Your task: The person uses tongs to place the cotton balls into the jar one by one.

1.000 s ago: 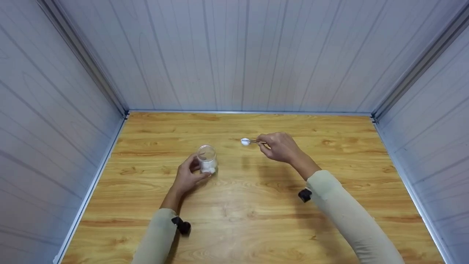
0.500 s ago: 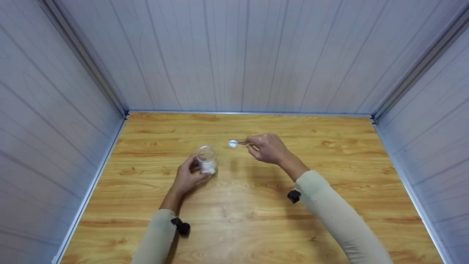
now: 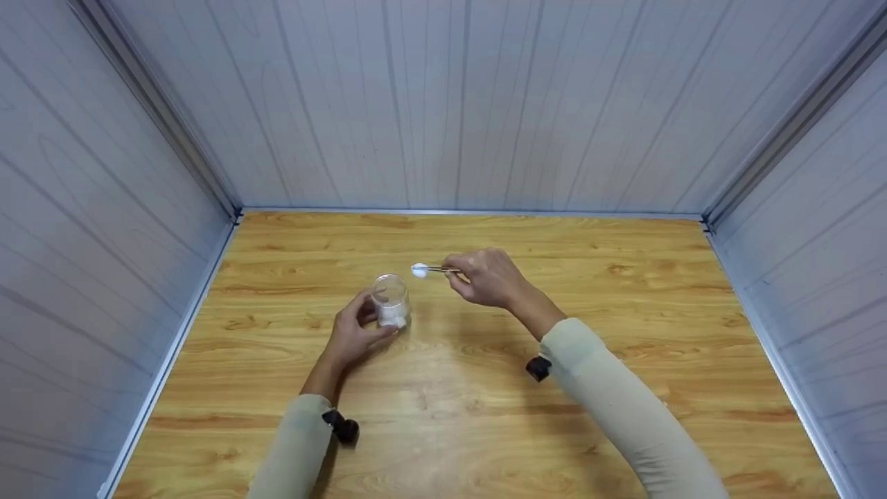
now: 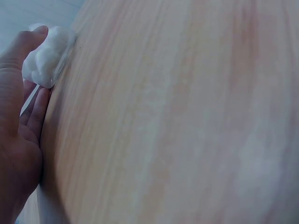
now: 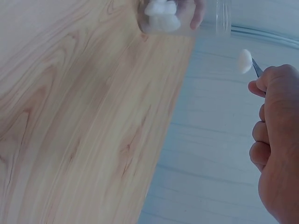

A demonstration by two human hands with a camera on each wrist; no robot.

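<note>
A clear, open-topped jar stands upright on the wooden table, with white cotton balls in its lower part. My left hand grips the jar from the left, thumb on the near side and fingers round the far side. In my right hand I pinch metal tweezers, which point left. A single cotton ball is held in their tips. It hangs above the table, just right of the jar's mouth and slightly beyond it, apart from the jar. The left wrist view shows the cotton behind my left thumb.
The wood-grain table is enclosed by pale panel walls at the back, left and right. A black wrist camera sits on the left sleeve, and another black camera on the right sleeve.
My right hand has moved left, carrying the tweezers and cotton ball from well right of the jar to close beside its mouth. The left hand and jar have stayed in place.
</note>
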